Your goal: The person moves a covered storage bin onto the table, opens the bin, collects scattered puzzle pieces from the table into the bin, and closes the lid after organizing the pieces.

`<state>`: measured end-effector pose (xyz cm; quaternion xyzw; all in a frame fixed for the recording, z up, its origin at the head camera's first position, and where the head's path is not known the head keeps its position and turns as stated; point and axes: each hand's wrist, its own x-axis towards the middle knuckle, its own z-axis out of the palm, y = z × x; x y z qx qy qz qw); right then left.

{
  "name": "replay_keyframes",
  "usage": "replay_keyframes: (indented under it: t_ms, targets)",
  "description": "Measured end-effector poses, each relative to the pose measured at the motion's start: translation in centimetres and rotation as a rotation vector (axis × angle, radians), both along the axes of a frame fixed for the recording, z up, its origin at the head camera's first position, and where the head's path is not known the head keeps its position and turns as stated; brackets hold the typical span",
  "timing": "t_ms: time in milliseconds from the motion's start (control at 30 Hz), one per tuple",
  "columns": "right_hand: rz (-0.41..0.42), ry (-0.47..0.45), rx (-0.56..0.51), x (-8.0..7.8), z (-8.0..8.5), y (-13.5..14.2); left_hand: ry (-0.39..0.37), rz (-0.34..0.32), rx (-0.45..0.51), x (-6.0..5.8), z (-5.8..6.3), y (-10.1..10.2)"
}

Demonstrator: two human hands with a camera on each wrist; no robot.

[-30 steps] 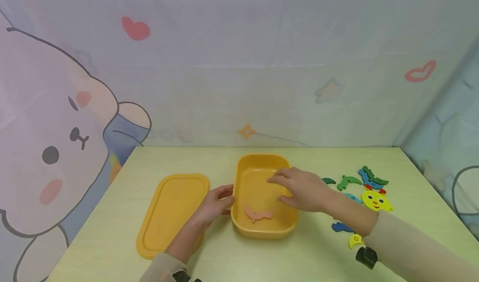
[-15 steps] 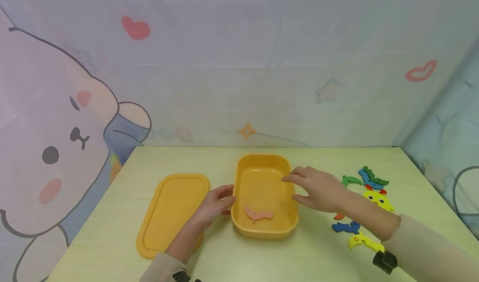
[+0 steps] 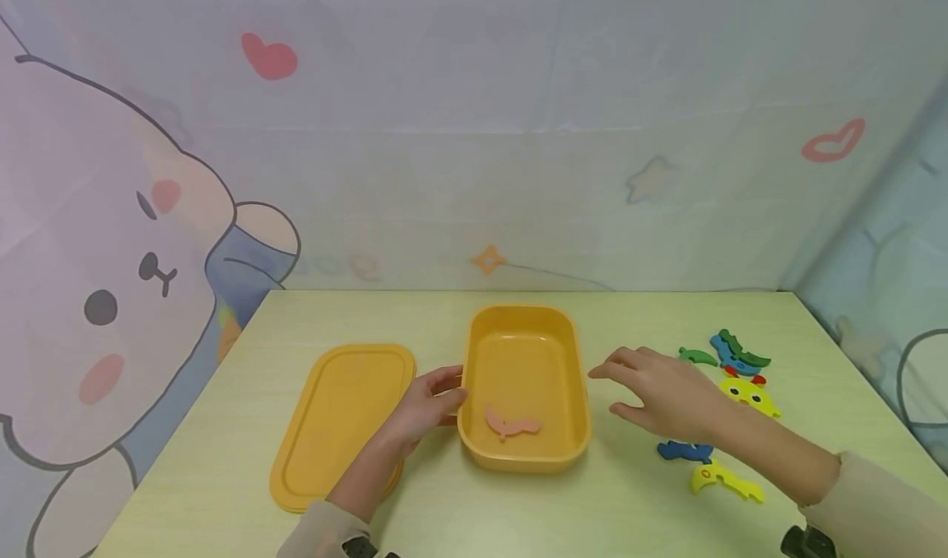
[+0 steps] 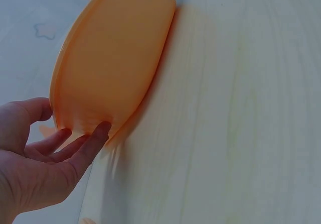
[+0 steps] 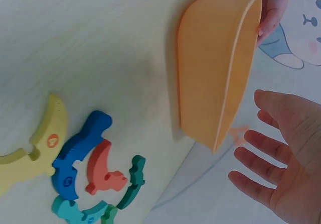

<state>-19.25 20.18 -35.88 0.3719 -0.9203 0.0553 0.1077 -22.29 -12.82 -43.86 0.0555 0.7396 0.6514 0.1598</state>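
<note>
A yellow-orange plastic box [image 3: 526, 377] stands on the table, holding one curved pink puzzle piece [image 3: 513, 426] near its front end. My left hand [image 3: 422, 406] touches the box's left side; in the left wrist view its thumb and fingertips rest against the orange wall [image 4: 115, 58]. To the right of the box hovers my right hand [image 3: 670, 389], fingers spread and holding nothing. Beneath and beyond it lie several coloured puzzle pieces, among them a blue piece [image 5: 77, 151], a red piece [image 5: 104, 169], a yellow piece [image 3: 726, 481] and a yellow face piece [image 3: 748, 393].
A flat yellow-orange lid [image 3: 341, 426] lies left of the box, near my left forearm. Dark green and light blue pieces [image 3: 739, 352] sit at the back right of the table [image 3: 563, 517]. A printed curtain [image 3: 518, 130] hangs behind the table.
My right hand has moved right, from over the box to beside it, uncovering the box's right rim and more of the yellow piece. The left hand and the box have stayed in place.
</note>
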Motion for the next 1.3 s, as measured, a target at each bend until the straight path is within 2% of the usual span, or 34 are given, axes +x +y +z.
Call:
replay_keyframes:
  t_ms: [567,833,1000,1300]
  targets:
    - [-0.012,0.017,-0.050,1.5,-2.0,3.0,-0.001,0.005,-0.007,0.0,-0.1,0.0]
    - [-0.069,-0.058,-0.053,2.4,-3.2,4.7,-0.014,-0.002,0.002,0.0,0.4,0.1]
    - [-0.090,-0.051,-0.062,2.8,-3.5,5.4,-0.016,0.001,-0.002,0.0,0.7,0.1]
    - [-0.144,-0.122,-0.011,4.0,-3.9,6.7,-0.013,0.015,-0.014,-0.1,0.0,0.2]
